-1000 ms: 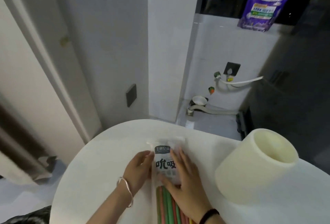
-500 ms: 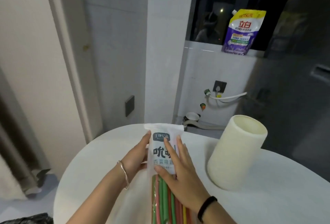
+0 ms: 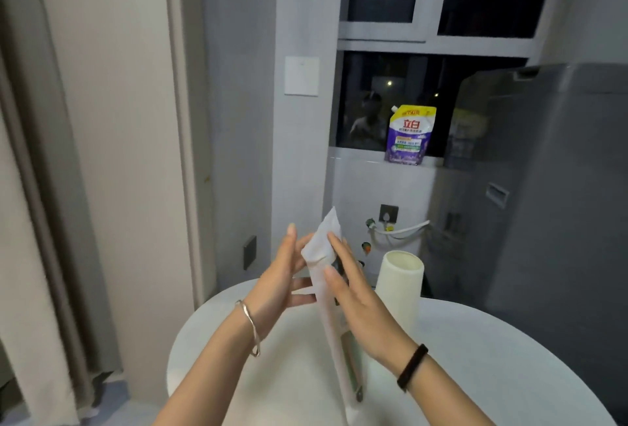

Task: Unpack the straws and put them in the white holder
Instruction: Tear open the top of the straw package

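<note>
- Above the table (image 3: 475,357), pack (image 3: 331,293) raised on end between both hands, top corner up, lower end down near the bottom edge of the view.
- Left hand (image 3: 278,281) behind the pack, fingers spread, thumb side pressed to the upper part; a loose hold rather than a clench.
- Right hand (image 3: 356,303) laid flat on the near face, fingers extended, pinning rather than pinching.
- Straws (image 3: 353,368) only dimly seen through the film, low in the pack; none out yet.
- Holder (image 3: 401,293) upright on the table, just right of the hands, mouth open and apparently empty.
- Seal not visibly torn; cannot tell whether opened at all.
- Risks, as judged: flat-handed hold could let the slick film slide and drop the pack; a sudden tear could scatter straws over the table and off its rim; a right elbow swing could knock the holder, so close by; tilting the opened end downward would spill the lot.
</note>
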The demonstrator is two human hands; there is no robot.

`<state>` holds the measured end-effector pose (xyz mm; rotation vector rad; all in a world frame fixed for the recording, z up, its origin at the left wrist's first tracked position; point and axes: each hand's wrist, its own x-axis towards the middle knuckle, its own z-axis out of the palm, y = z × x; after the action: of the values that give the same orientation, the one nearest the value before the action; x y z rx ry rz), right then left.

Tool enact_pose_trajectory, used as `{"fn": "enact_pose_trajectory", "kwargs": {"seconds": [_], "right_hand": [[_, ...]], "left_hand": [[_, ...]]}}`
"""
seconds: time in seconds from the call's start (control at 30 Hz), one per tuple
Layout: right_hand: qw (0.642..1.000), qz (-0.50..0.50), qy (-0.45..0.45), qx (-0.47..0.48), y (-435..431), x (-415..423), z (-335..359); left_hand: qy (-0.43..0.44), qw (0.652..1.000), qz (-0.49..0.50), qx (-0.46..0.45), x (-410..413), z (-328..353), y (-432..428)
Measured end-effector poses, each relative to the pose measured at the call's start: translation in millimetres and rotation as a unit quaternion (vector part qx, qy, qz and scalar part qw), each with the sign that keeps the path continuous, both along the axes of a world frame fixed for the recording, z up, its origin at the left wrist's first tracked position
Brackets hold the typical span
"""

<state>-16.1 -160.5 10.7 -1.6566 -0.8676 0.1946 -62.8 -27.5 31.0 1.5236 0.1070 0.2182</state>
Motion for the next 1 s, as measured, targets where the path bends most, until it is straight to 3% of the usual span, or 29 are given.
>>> {"fn": "enact_pose_trajectory", "kwargs": {"seconds": [0.2, 0.47, 1.0], "right_hand": [[0.997, -0.018, 0.048, 0.053, -21, -27, 12], [0.990, -0.041, 0.124, 0.047, -39, -41, 19], [0.985, -0.065, 0.158, 0.039, -41, -51, 18]], "left_hand": [[-0.027, 0.999, 0.029, 0.036, -30, 9, -22], [-0.008, 0.999, 0.037, 0.026, -39, 7, -38], [0.023, 0.999, 0.028, 0.031, -47, 6, -37]]}}
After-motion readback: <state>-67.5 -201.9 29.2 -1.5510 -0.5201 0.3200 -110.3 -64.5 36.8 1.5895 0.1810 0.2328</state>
